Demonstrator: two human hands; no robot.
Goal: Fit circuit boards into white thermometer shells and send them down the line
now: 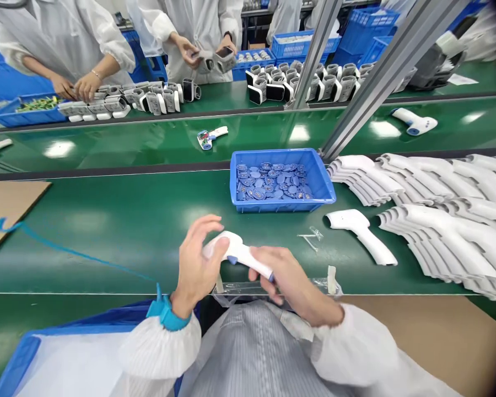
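While hands (198, 260) (288, 277) hold the device (242, 253) near the edge (107, 293), tabletop (107, 215) extends left.

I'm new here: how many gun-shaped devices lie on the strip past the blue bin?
3: left device, cut off at the edge; middle device, circuitry exposed; right device, right of a post, which may hide more.

Your bench (119, 220) is a flat green surface; take it as a dial, with you at six. At one o'clock a blue bin (283, 205) sits directly on it. At three, small white sticks (310, 240) lie closer in, then a single white shell (361, 229), then nested shells (442, 226), reaching round to two. At nine, a brown board (8, 207) lies flat, and a blue cord (86, 255) trails across. Clear film (248, 288) runs along your edge at six.
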